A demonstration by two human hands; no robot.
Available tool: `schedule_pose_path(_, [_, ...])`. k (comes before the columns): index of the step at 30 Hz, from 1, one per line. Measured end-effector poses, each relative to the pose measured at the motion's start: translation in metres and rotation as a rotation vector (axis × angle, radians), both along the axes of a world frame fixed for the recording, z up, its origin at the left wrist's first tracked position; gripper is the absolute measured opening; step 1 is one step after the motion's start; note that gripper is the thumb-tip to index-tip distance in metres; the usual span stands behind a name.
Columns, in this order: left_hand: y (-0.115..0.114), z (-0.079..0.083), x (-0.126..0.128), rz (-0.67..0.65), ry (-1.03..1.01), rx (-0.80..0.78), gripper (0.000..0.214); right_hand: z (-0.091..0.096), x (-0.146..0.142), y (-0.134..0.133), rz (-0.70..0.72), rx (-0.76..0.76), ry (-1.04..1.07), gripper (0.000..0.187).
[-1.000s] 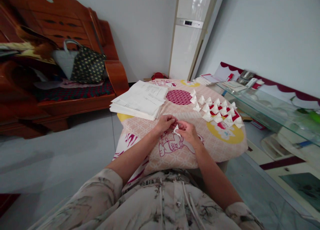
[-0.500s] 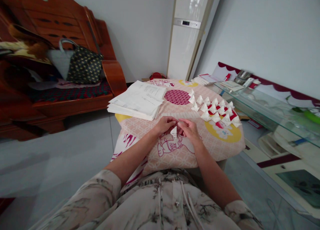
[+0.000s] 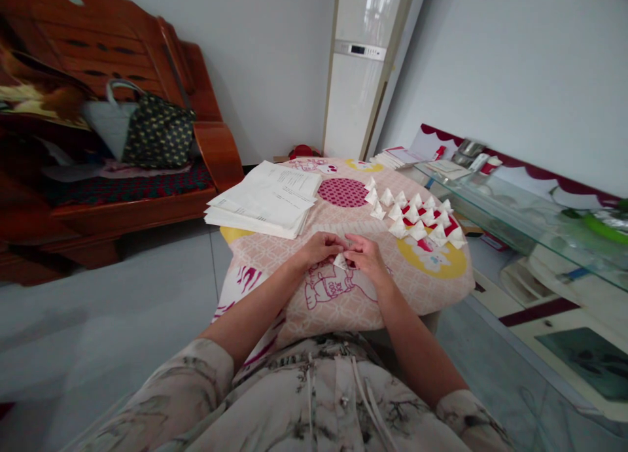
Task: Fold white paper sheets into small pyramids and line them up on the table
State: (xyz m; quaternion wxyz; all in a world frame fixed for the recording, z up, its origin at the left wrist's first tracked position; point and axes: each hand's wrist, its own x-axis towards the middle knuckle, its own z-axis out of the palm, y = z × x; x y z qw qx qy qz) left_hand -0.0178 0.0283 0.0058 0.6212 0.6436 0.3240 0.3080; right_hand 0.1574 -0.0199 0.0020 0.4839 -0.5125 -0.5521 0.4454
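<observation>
A bench [image 3: 338, 318], draped in pink cloth [image 3: 267, 262] printed with cartoon figures, yellow patches and a magenta dotted oval, stands in front of the person. Left of it, on a tiled floor [image 3: 161, 321], is a carved wooden seat [image 3: 118, 56]; a tall white unit [image 3: 350, 105] with a small display fills the far corner, and a glass shelf [image 3: 520, 210] runs along the right. Compared with half a second ago, the folded paper [image 3: 339, 261], which then showed printed marks, now shows a smaller, paler face, and the fingers have closed in nearer around it; the rows on the cloth are unchanged. Counted: one folded paper, low between the two hands over the near part of the bench, the left hand [image 3: 320, 248] and right hand [image 3: 369, 259] both pinching it by the fingertips; about sixteen finished paper points [image 3: 418, 230] at the right; two paper stacks [image 3: 265, 197], one large and near, one small and far; two bags [image 3: 159, 135] on the seat.
</observation>
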Motion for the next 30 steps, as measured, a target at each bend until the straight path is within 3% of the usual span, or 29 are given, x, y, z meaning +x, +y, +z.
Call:
schedule_pose_path(8, [-0.0018,0.0028,0.0031,0.067,0.020,-0.041,0.012,-0.0021,0.0000,0.0000,-0.022,-0.018,0.002,0.055])
schedule_pose_path(11, [-0.0006,0.0035,0.0015,0.004,0.001,-0.004,0.018,-0.0017,0.0010,0.0001,-0.086,-0.006,-0.052,0.055])
schedule_pose_path(15, [0.0013,0.0040,-0.0026,-0.159,0.042,0.134,0.033,-0.0017,0.0028,0.0014,-0.217,0.007,-0.046,0.048])
schedule_pose_path(20, [0.0020,0.0012,-0.0046,-0.207,0.150,0.380,0.030,-0.0029,0.0045,0.0032,-0.330,0.014,-0.018,0.034])
schedule_pose_path(27, [-0.0034,0.0045,-0.0019,-0.134,0.196,0.400,0.013,-0.0047,0.0058,0.0037,-0.363,0.065,-0.082,0.035])
schedule_pose_path(30, [-0.0037,0.0061,-0.0016,0.037,0.205,0.313,0.014,-0.0033,0.0067,0.0023,-0.405,0.135,-0.125,0.035])
